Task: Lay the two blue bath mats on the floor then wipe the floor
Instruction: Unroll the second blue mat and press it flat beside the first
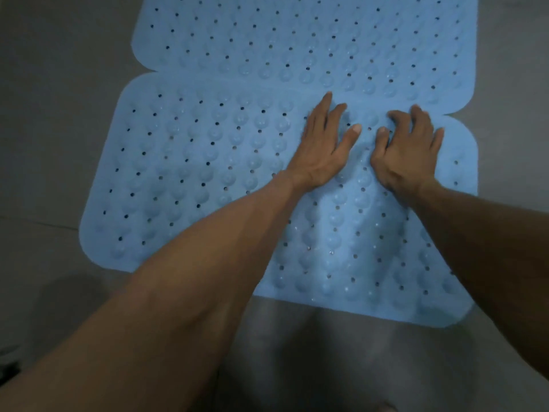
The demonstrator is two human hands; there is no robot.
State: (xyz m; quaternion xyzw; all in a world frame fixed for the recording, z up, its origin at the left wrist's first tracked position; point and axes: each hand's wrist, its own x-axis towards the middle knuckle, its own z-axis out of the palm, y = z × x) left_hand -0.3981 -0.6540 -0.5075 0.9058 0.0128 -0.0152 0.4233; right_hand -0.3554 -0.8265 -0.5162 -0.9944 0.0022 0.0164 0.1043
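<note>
Hands flat and empty, left hand (322,147) and right hand (407,150) press our near mat (208,162), its far edge lapped over the far mat (297,40) on the floor (59,99); the hump before our wrists may spring up.

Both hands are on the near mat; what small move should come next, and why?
Probably press and slide both hands toward the near edge: the left hand and right hand rest up by the far mat, while the near mat bulges just below them.
</note>
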